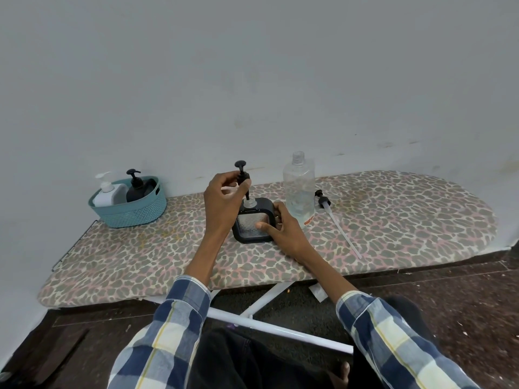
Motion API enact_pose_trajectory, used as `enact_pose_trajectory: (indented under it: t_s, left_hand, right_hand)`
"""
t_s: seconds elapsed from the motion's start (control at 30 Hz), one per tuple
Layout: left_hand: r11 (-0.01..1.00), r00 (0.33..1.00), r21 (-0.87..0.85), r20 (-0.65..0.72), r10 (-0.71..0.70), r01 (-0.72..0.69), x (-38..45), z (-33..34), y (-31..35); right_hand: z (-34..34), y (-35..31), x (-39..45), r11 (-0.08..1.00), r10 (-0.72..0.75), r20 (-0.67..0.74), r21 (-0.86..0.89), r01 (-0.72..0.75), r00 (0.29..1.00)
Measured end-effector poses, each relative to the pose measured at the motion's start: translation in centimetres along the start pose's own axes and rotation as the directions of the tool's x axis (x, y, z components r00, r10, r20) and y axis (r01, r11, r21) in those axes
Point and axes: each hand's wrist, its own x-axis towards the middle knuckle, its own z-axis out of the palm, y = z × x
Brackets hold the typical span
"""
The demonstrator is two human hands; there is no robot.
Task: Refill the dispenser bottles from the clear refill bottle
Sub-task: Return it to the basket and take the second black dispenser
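A square dispenser bottle (pixel 250 220) with a black frame and a textured clear front stands mid-board. My right hand (pixel 282 226) grips its right side, thumb across the front. My left hand (pixel 222 200) pinches a black pump head (pixel 242 175) above the bottle's open neck, its tube reaching down into the neck. The clear refill bottle (pixel 299 189) stands uncapped just right of the dispenser, with some liquid in its lower part. A second black pump (pixel 323 200) with a long white tube lies on the board to the right of it.
The leopard-print ironing board (pixel 393 220) runs along a white wall. A teal basket (pixel 132 209) at its back left holds a white pump bottle (pixel 108 192) and a dark pump bottle (pixel 136 188). White board legs (pixel 269 327) cross the dark floor below.
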Motion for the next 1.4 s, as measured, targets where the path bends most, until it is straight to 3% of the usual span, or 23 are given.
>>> enact_pose_trajectory:
  t_s: [0.27,0.4,0.67,0.87,1.0,1.2,1.3,1.4]
  left_hand:
    - [0.998,1.0,0.055,-0.015,-0.016,0.017,-0.1,0.2,-0.1]
    - [0.993,0.992,0.117,-0.124,-0.004,0.019,-0.6,0.2,-0.1]
    - [0.945,0.93,-0.266,-0.261,-0.26,0.19,1.3,-0.9,0.6]
    - [0.864,0.842,-0.406,-0.314,-0.438,0.297,3.4,-3.2,0.0]
    - [0.797,0.776,-0.321,-0.226,-0.588,0.511,3.4,-5.0,-1.9]
    - [0.717,0.7,-0.16,-0.152,-0.697,0.679,1.9,-6.8,-5.3]
    - [0.702,0.696,0.031,-0.162,-0.699,0.712,1.3,-7.5,-6.5]
    - [0.669,0.735,0.313,-0.198,-0.648,0.674,0.5,-7.9,-6.8]
  right_hand:
    - [-0.1,-0.4,-0.1,1.0,0.013,0.002,0.002,-0.013,1.0]
    - [-0.1,-0.6,-0.2,1.0,0.014,-0.002,-0.002,-0.014,1.0]
    - [-0.2,-0.7,-0.4,1.0,0.026,0.003,0.018,-0.026,1.0]
    - [-0.3,-0.7,-0.3,0.999,0.027,0.004,0.034,-0.027,1.0]
    - [-0.2,-0.7,-0.4,0.999,0.031,0.013,0.035,-0.031,0.999]
    - [-0.2,-0.7,-0.4,1.0,0.02,0.01,0.023,-0.021,1.0]
    - [-0.2,-0.6,-0.4,1.0,0.015,0.014,0.026,-0.015,1.0]
    - [-0.2,-0.6,-0.4,1.0,0.016,0.016,0.016,-0.017,1.0]
